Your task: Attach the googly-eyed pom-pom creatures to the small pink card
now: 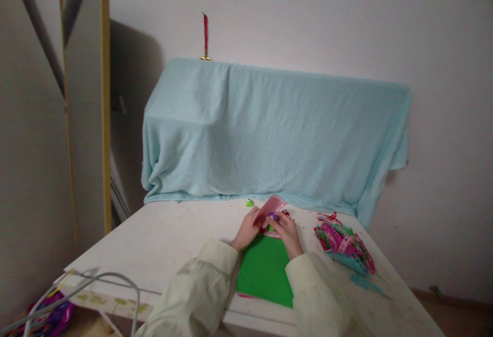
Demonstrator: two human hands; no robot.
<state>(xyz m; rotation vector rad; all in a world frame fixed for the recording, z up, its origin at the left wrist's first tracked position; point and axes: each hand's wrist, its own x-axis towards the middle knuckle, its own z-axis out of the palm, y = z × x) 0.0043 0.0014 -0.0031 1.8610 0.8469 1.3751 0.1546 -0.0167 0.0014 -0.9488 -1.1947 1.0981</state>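
My left hand (pixel 247 231), fingers closed, grips a sheet of pink paper (pixel 270 206) whose far edge shows a row of small light holes. My right hand (pixel 288 233) is shut on a small purple craft punch (pixel 273 216) at the right side of that paper. Beneath both hands, green sheets (pixel 265 270) lie on the white table, with a thin pinkish edge showing under them. Just beyond my right hand is a small red piece (pixel 285 212), partly hidden. A small green piece with a white spot (pixel 249 202) stands past my left hand.
A heap of punched strips (pixel 344 244) in pink, red, green and blue lies on the right of the white table (pixel 154 239). A light blue cloth (pixel 277 136) drapes behind. Grey cables (pixel 115 275) loop at the front left; a tall mirror (pixel 87 111) leans at left.
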